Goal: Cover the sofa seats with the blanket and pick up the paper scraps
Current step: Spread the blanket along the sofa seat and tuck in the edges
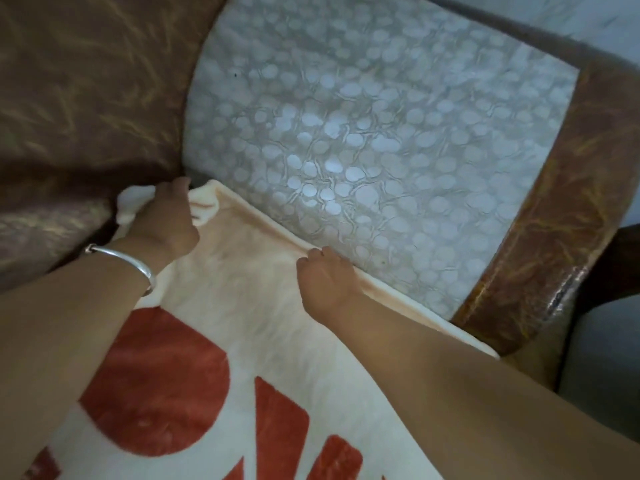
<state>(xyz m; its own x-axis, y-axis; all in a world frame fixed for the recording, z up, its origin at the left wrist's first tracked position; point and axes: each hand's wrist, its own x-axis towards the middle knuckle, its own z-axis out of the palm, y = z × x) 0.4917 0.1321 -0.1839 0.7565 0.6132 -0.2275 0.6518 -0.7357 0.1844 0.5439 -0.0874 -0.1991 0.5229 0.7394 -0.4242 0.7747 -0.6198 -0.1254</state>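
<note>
Two hands (162, 216) (325, 282) on red-printed blanket (242, 292)

No words, numbers or labels can be read. The cream fleece blanket (242, 306) bears large rust-red shapes (156, 382), cropped at the lower edge; whether they are letters is unclear.
</note>
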